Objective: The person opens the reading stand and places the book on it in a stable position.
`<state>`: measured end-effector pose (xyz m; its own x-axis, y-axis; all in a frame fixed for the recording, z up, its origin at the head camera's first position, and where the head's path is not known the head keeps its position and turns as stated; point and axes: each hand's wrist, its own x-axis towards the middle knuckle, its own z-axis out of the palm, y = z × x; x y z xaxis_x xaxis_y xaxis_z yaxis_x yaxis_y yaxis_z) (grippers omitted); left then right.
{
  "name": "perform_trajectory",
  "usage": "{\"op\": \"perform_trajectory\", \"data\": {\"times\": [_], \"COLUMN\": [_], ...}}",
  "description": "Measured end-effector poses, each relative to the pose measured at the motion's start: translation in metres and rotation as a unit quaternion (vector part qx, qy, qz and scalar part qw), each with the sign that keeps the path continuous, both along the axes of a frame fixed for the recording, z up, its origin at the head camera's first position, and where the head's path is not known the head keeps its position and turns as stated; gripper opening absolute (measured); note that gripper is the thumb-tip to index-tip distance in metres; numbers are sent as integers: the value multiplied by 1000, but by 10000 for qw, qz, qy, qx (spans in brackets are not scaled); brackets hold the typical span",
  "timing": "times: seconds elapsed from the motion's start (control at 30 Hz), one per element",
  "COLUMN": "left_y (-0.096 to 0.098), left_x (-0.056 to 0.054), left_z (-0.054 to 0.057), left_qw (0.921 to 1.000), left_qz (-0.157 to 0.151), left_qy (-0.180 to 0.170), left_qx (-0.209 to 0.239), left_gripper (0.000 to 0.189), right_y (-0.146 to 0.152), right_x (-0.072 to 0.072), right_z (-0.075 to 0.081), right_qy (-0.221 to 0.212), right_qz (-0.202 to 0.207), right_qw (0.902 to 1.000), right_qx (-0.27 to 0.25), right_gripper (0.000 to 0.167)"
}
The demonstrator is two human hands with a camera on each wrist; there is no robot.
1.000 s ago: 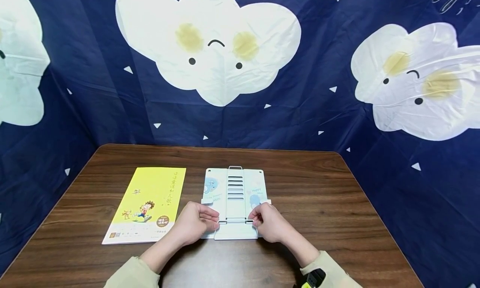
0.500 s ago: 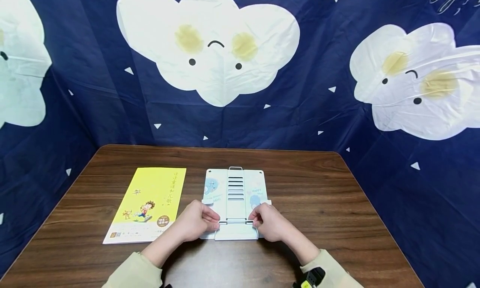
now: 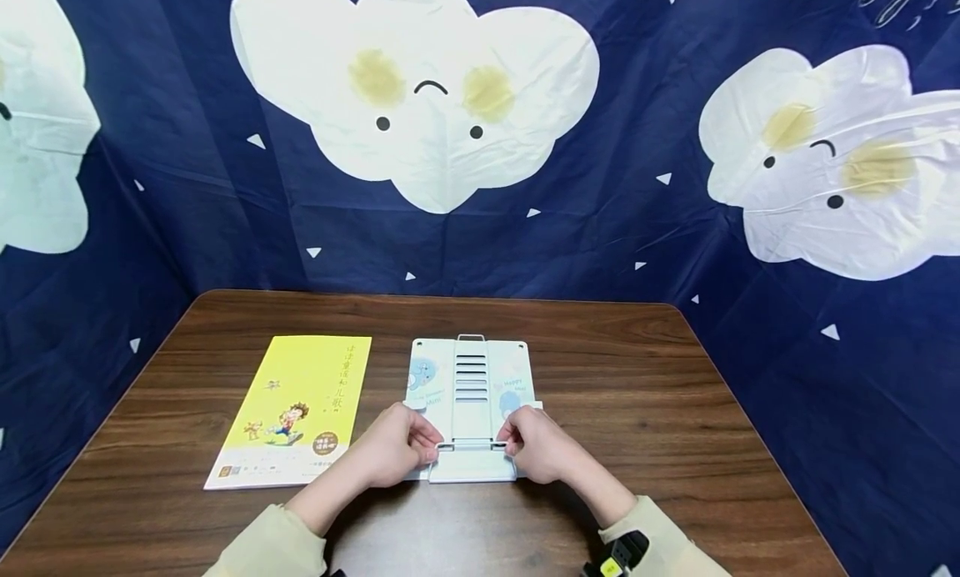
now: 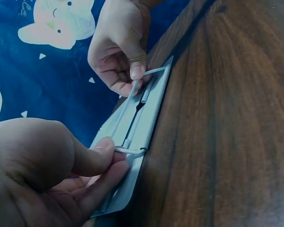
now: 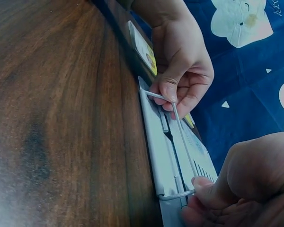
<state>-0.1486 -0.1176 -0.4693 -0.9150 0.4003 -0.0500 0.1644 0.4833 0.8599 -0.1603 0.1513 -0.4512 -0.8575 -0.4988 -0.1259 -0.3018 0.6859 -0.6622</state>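
Note:
A pale book stand [image 3: 472, 418] with blue cartoon prints and a slotted middle strip lies flat on the table. Across its near edge runs a white wire frame [image 5: 183, 137], whose long bar stands raised off the plate in both wrist views. My left hand [image 3: 393, 448] pinches one corner of this wire between thumb and fingers. At the opposite corner, my right hand [image 3: 542, 448] grips the wire the same way. The stand's lower side edges are partly covered by the hands.
A yellow children's book [image 3: 300, 410] lies to the left, its lower right corner close to the left forearm. The wooden table [image 3: 637, 377] ends at a blue cloth [image 3: 450, 252] with white clouds, hanging behind and at both sides.
Both hands keep hold of the wire frame throughout. The left hand's fingers have shifted very slightly; the stand and the book stay in place.

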Motion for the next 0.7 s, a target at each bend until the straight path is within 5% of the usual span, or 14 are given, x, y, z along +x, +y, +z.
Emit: {"op": "perform_trajectory", "data": {"times": [0.47,0.7], "left_y": [6,0], "left_x": [10,6], "left_z": [-2,-3], "left_qw": [9989,9998], "left_qz": [401,-2], "left_qy": [173,173], "left_qx": [-189,77], "left_gripper": [20,15], "right_y": [4,6], "right_x": [2,-1], "right_z": [-3,1], "right_qy": [66,-43], "right_qz": [56,83], "right_qw": [9988,9995], "right_qx": [-486,-301], "right_gripper": [23,17]}}
